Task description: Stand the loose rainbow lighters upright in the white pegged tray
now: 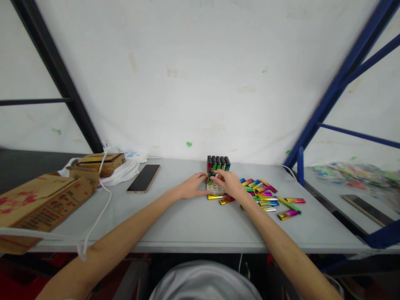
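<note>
A pale tray (215, 188) with small sockets stands on the grey table, its back rows filled with upright lighters (218, 161) with black tops. My left hand (193, 186) rests at the tray's left side, thumb and fingers apart. Over the tray, my right hand (229, 182) pinches a lighter (211, 175) at the front of the filled rows. Beside and beneath my right forearm lies a loose pile of shiny coloured lighters (264, 193). Two more, a gold lighter (216, 196) and a red-gold one (227, 200), lie just in front of the tray.
A phone (144, 178) lies left of my hands. Farther left are an open cardboard box (46, 200), a smaller carton (101, 163), white plastic bags (123, 174) and a hanging white cable (104, 204). A blue metal frame (331, 89) borders the right side; a white wall stands behind.
</note>
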The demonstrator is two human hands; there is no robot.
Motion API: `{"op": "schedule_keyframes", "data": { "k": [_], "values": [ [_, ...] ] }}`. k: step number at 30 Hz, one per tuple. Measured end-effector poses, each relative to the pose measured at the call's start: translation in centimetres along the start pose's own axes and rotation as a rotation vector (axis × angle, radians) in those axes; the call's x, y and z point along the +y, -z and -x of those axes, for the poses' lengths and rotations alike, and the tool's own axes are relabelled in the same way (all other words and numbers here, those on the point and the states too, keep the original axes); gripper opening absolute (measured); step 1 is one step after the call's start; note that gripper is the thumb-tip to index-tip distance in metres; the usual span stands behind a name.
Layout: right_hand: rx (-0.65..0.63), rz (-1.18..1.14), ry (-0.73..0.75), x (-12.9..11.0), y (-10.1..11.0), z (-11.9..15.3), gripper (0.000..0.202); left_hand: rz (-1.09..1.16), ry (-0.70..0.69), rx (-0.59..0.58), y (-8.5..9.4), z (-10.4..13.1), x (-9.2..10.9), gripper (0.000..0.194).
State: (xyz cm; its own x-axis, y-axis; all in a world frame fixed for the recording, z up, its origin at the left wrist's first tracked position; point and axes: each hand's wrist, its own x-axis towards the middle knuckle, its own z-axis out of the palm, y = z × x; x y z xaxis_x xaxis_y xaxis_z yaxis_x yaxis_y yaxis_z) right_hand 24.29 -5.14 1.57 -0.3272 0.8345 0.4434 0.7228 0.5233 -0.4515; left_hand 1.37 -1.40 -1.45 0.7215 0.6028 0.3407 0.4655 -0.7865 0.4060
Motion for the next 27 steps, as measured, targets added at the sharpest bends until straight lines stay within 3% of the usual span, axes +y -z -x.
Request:
{"op": "schedule_keyframes", "data": {
  "k": [3, 5, 9, 13, 21, 24, 27],
  "values": [
    [0.005, 0.040, -0.058, 0.1, -0.1, 0.0, 0.021, 0.005, 0.009, 0.006, 0.0, 0.0, 0.0, 0.065],
    [-0.048, -0.036, -0.019, 0.2, 0.3, 0.1, 0.023, 0.004, 0.011, 0.003, 0.1, 0.0, 0.0, 0.065],
    [-0.289, -0.237, 0.086, 0.0, 2.0, 0.7, 0.029, 0.012, 0.003, 0.016, 0.0, 0.0, -0.1, 0.065],
    [-0.442, -0.217, 0.109, -0.3, 3.3, 1.5, 0.017, 0.007, 0.001, 0.009, 0.0, 0.0, -0.2, 0.066],
    [-0.425, -0.154, 0.167, -0.4, 3.1, 1.9, 0.003, 0.022, 0.007, 0.003, 0.0, 0.0, -0.2, 0.066],
    [-0.356, -0.190, 0.182, -0.9, 3.3, 1.9, 0.017, 0.042, -0.004, 0.009, 0.0, 0.0, -0.2, 0.063],
    [-0.286, -0.226, 0.100, -1.4, 3.4, 1.8, 0.028, 0.033, 0.005, 0.011, 0.1, -0.1, -0.2, 0.064]
  ]
}}
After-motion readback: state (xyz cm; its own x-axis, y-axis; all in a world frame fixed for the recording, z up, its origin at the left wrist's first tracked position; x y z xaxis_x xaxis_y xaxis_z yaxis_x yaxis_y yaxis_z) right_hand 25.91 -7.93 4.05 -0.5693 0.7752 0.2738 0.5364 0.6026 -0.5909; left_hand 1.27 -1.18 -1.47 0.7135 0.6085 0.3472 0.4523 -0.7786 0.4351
